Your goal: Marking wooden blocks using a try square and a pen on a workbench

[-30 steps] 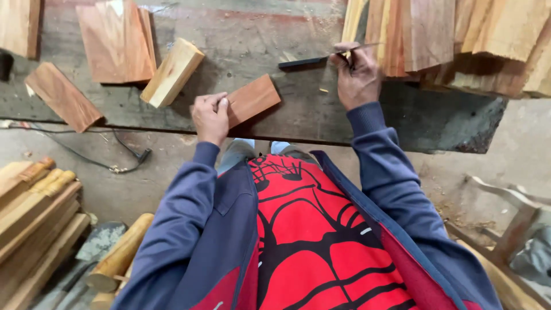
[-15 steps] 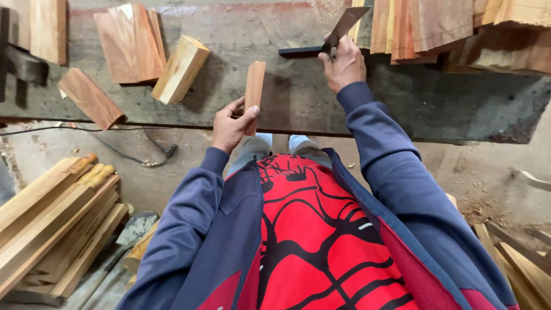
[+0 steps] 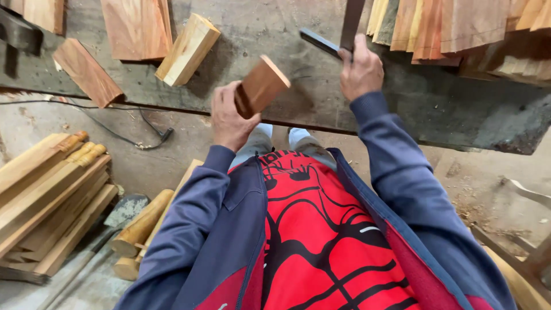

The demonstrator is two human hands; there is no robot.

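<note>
Workbench (image 3: 275,23): 3 loose wood pcs; left hand (image 3: 228,117) clutches 1 block (image 3: 261,86), right hand (image 3: 360,72) grips blade (image 3: 338,35).

The left hand (image 3: 229,117) holds a short reddish-brown wooden block (image 3: 261,86) raised above the near edge of the rough grey plank surface (image 3: 275,34). To its right, the right hand (image 3: 360,72) grips a dark flat-bladed metal tool (image 3: 336,34) over the surface. Left of the block, a pale rectangular wood billet (image 3: 188,49) lies on the surface, with a flat reddish wood slab (image 3: 86,72) farther left. Stacked wooden boards (image 3: 453,26) lie at the far right. Long pale wooden blanks (image 3: 46,195) rest on the floor, lower left.
</note>
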